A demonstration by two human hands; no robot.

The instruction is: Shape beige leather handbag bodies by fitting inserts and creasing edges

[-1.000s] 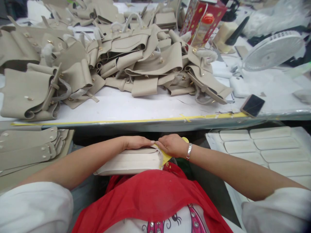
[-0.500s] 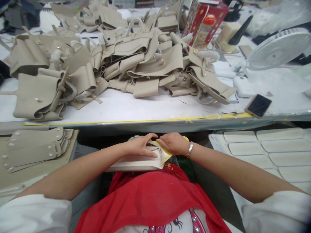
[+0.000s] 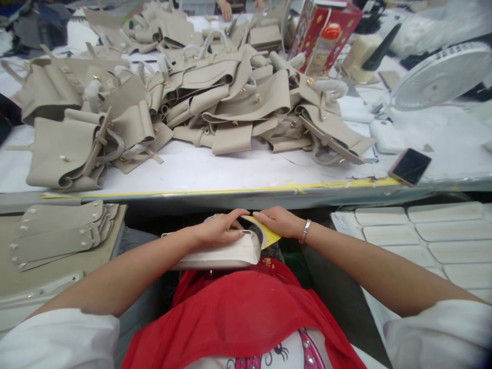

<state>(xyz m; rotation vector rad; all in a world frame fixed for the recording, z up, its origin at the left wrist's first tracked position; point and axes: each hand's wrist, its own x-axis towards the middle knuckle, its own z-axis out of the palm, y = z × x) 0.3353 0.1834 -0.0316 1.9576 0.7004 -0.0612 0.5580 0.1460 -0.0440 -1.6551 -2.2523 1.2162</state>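
Observation:
A pale beige bag (image 3: pixel 226 252) lies on its side across my lap, below the table edge. My left hand (image 3: pixel 219 229) grips its upper edge, the thumb along the near side and the fingers bent over the top. At the bag's right end, my right hand (image 3: pixel 282 223) pinches a yellow flat piece (image 3: pixel 271 238) with a curved pale edge. That piece stands slightly apart from the bag's end. The fingertips of both hands nearly meet above it. What lies inside the bag is hidden.
Beige bag parts (image 3: pixel 246 97) lie heaped on the white table (image 3: pixel 215 174). A phone (image 3: pixel 410 166) and a fan (image 3: pixel 440 77) are at right. Flat panels stand at left (image 3: pixel 57 230) and right (image 3: pixel 415 230). Another person's hand (image 3: pixel 225 9) shows across the table.
The yellow piece has moved slightly right, away from the bag's end, with my right hand. My left thumb has drawn up toward the bag's edge. Another person's hands have appeared at the far side.

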